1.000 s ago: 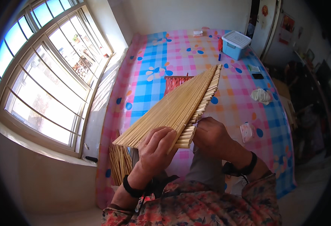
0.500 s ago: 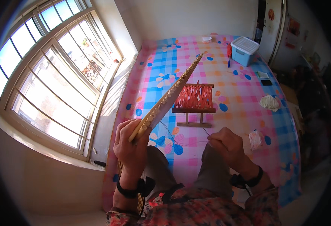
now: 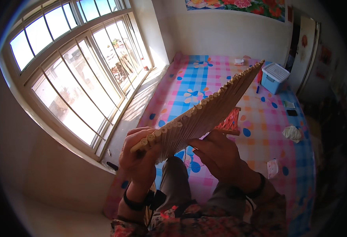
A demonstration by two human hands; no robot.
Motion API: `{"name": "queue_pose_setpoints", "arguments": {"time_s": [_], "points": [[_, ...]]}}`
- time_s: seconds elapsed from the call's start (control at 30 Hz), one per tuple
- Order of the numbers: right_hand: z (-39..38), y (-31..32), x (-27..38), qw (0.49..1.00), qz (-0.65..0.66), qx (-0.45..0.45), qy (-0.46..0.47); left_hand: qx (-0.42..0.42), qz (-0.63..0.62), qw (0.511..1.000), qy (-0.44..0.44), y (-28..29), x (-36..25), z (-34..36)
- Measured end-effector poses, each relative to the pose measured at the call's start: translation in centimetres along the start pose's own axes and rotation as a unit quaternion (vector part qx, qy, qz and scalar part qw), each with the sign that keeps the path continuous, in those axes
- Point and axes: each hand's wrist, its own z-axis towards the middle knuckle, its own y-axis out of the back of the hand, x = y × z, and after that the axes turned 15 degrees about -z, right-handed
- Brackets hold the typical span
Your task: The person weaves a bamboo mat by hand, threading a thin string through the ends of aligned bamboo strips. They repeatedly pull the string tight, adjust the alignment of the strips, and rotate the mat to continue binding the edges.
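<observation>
A long mat of pale bamboo slats [image 3: 205,110] is held up in front of me, slanting from low left to high right over a checked cloth. My left hand [image 3: 140,152] grips the mat's near end, fingers wrapped over the slat tips. My right hand [image 3: 216,154] rests under the mat's lower edge, with its fingers touching the slats. Behind the mat, a small wooden frame strung with red threads [image 3: 230,122] stands on the cloth, mostly hidden.
The pink and blue checked cloth [image 3: 205,75] covers the surface ahead. A blue lidded plastic box [image 3: 274,77] stands at the far right. A crumpled white cloth [image 3: 292,133] and a small packet [image 3: 273,169] lie at right. Large windows [image 3: 74,79] run along the left.
The mat has tilted from edge-on to showing its slat face again. My right hand has risen from my lap to the mat's underside. The view has lifted toward the far wall.
</observation>
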Motion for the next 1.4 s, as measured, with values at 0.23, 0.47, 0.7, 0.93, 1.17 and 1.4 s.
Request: {"name": "queue_pose_setpoints", "arguments": {"time_s": [0.23,0.47,0.7,0.93,1.17,1.4], "points": [[1.0,-0.7,0.4,0.999,0.014,-0.006,-0.031,-0.001,-0.034,0.998,0.048,0.2,0.8,0.4],[1.6,-0.7,0.2,0.998,0.022,0.043,-0.036,-0.021,-0.054,0.996,0.070,1.2,1.6,0.7],[1.9,-0.7,-0.1,0.998,0.029,0.055,-0.026,-0.015,-0.064,0.995,0.079,1.6,2.2,0.9],[1.7,-0.8,-0.5,0.996,0.036,0.075,-0.027,-0.003,-0.055,0.996,0.065,1.6,2.4,0.9],[1.8,-1.0,-0.8,0.997,0.024,0.065,-0.020,-0.008,-0.065,0.995,0.077,1.5,2.3,1.0],[2.1,-0.5,-0.4,0.996,0.012,0.082,-0.027,-0.012,-0.072,0.994,0.079,1.7,2.4,0.7]]}}
